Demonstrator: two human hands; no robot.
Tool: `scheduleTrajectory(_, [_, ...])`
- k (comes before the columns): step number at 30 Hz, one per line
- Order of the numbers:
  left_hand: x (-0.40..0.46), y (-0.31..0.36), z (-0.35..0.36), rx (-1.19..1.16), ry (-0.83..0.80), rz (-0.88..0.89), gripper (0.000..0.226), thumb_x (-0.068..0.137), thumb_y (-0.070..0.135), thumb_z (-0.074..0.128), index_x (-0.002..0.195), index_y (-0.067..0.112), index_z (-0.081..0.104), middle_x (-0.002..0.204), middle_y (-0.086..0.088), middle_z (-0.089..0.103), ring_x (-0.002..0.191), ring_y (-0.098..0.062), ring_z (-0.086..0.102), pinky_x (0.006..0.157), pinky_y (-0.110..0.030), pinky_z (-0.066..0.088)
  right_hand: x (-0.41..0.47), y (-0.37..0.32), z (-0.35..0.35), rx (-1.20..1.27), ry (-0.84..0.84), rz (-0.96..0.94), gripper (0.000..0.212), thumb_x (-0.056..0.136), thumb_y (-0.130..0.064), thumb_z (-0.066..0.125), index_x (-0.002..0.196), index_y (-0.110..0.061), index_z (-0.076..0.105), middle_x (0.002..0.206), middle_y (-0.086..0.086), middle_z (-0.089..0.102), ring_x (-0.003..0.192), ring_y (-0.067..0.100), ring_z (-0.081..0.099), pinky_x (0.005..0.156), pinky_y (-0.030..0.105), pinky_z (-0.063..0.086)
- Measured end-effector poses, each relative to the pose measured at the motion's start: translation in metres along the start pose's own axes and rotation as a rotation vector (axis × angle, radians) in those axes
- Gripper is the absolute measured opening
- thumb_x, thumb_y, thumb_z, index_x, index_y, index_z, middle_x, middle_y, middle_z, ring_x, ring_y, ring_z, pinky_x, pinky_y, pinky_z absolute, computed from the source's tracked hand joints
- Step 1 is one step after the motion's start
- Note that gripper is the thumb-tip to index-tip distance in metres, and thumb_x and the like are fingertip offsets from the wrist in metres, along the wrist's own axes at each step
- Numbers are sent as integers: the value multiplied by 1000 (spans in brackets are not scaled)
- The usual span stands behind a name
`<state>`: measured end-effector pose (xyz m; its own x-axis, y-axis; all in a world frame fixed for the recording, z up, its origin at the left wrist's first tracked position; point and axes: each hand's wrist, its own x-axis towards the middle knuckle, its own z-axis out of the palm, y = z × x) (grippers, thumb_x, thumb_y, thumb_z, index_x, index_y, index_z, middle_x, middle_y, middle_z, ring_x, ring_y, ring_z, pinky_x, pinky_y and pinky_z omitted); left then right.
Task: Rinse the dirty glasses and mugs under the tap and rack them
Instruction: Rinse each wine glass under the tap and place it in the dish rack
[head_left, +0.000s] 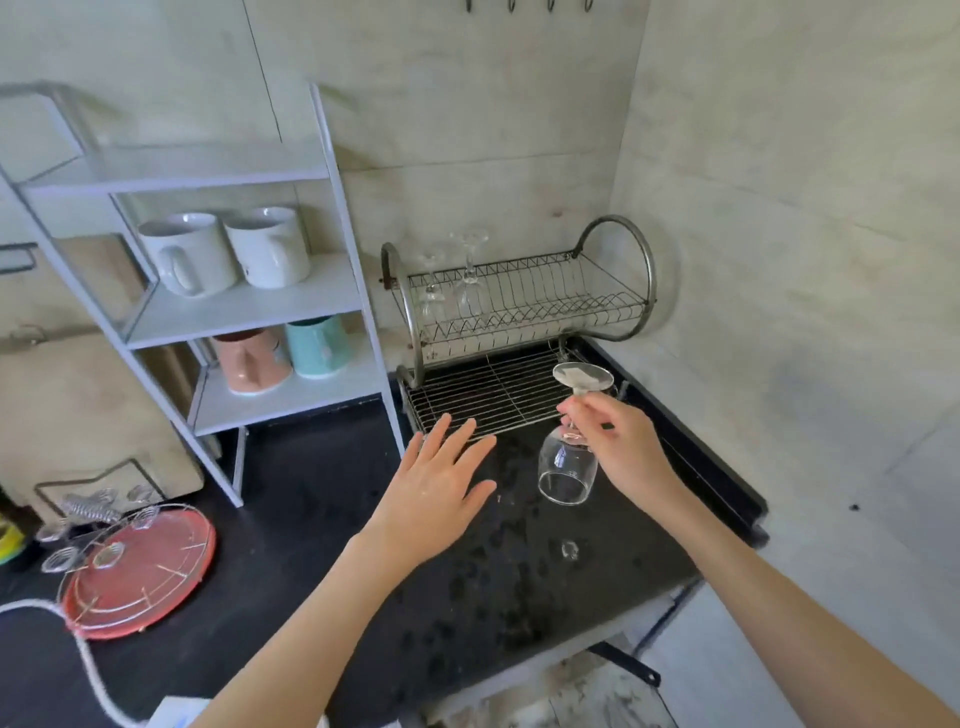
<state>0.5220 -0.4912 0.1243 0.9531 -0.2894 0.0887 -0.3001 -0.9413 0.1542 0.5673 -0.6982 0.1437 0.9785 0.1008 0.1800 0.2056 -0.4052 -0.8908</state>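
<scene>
**Wine glass held over wet counter, not yet racked**

The dish rack (519, 332) sits centre frame on the dark counter (311, 519), two glasses (452, 280) already on its upper tier. Lower right of it, the right hand (618, 447) pinches an inverted wine glass (566, 462) by its stem; the left hand (441, 478) hovers flat, fingers spread. Wet fingers could let the stem slip, or the bowl could knock the rack's wire.

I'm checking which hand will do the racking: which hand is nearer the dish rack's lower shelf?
Left. The left hand, open, has fingertips at the lower shelf's front edge; the right hand, holding the upturned wine glass, sits off its right front corner.
</scene>
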Motion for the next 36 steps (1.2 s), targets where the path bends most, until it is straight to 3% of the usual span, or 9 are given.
scheduleTrajectory(4, [66,-11,2,51,56,-67,60,93,51,14,148,28,13,158,2,4,145,-21,-10,114,-33,-8,95,4,-16,21,-31,-75,16,95,-22,51,85,-27,63,84,-9,67,85,11,66,78,17,50])
scheduleTrajectory(8, [130,-23,0,113,81,-141,64,89,52,8,148,27,12,157,-2,7,144,-23,-9,108,-34,-14,193,5,-26,14,-62,-136,28,95,-29,48,108,-10,64,101,5,68,93,22,65,87,39,53])
scheduleTrajectory(15, [196,-26,7,62,25,-331,58,99,43,27,148,29,-1,157,-1,-8,141,-21,-20,111,-36,-13,326,18,-5,-147,-155,-238,33,96,-29,48,114,-6,63,103,6,69,86,15,63,81,24,47])
scheduleTrajectory(18, [201,-27,16,79,-33,-369,60,99,45,26,148,30,-5,157,-1,-12,134,-18,-27,113,-39,-12,350,36,14,-212,-251,-217,30,96,-25,49,115,-7,63,103,9,70,72,15,64,69,21,46])
scheduleTrajectory(20, [200,-27,20,87,-63,-383,60,99,45,25,147,31,-7,157,0,-13,136,-19,-26,113,-39,-13,357,48,25,-232,-283,-222,28,96,-23,49,116,-9,63,104,8,69,59,2,51,64,19,43])
scheduleTrajectory(24, [200,-28,24,91,-42,-396,60,99,44,27,146,34,-8,156,3,-14,138,-18,-23,110,-35,-19,365,61,36,-240,-330,-240,28,97,-21,48,118,-12,63,98,4,70,45,7,38,43,8,35])
scheduleTrajectory(28, [200,-26,27,98,-13,-405,61,99,43,31,146,35,-8,156,4,-12,139,-18,-23,104,-31,-26,366,60,38,-241,-345,-242,29,96,-22,50,119,-9,62,104,7,71,54,16,56,56,12,42])
scheduleTrajectory(32, [199,-27,29,107,6,-401,62,98,42,33,145,36,-8,156,5,-11,137,-17,-25,100,-31,-29,363,60,38,-218,-357,-228,30,96,-22,50,119,-5,62,114,8,67,103,24,63,82,20,41])
scheduleTrajectory(36, [198,-29,27,105,-10,-386,62,98,41,33,144,37,-9,156,7,-12,135,-14,-25,101,-29,-29,361,60,38,-208,-357,-209,28,96,-23,50,111,-4,65,109,8,69,99,23,64,83,26,47])
